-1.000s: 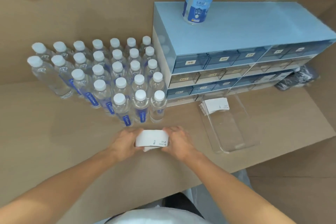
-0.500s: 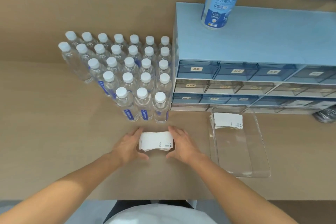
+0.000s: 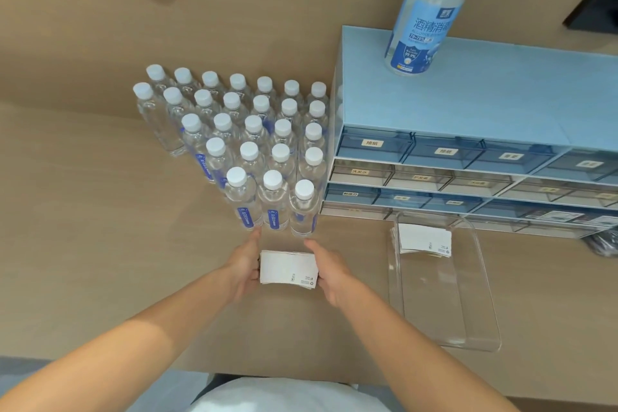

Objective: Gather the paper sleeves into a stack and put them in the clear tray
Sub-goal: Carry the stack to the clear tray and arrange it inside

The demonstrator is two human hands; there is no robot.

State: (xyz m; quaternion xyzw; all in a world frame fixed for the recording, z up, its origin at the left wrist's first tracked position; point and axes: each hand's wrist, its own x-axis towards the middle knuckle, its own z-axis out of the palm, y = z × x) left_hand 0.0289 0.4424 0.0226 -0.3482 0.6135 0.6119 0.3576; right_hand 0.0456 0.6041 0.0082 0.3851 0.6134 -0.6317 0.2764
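A stack of white paper sleeves (image 3: 288, 269) lies flat on the tan table, just in front of the water bottles. My left hand (image 3: 241, 269) presses its left edge and my right hand (image 3: 331, 272) presses its right edge, so the stack is squeezed between both palms. To the right lies the clear tray (image 3: 468, 324), lengthwise away from me. A second pile of white sleeves (image 3: 424, 239) rests in the tray's far end, with the near part of the tray bare.
Several rows of white-capped water bottles (image 3: 272, 200) stand just behind my hands. A blue drawer cabinet (image 3: 468, 157) sits at the back right with a spray bottle (image 3: 424, 13) on top. A dark bag (image 3: 603, 241) lies at the far right edge.
The stack was lifted and tilted between my hands a second ago; now it lies flat on the table, more squared up. The view has shifted so everything sits further right.
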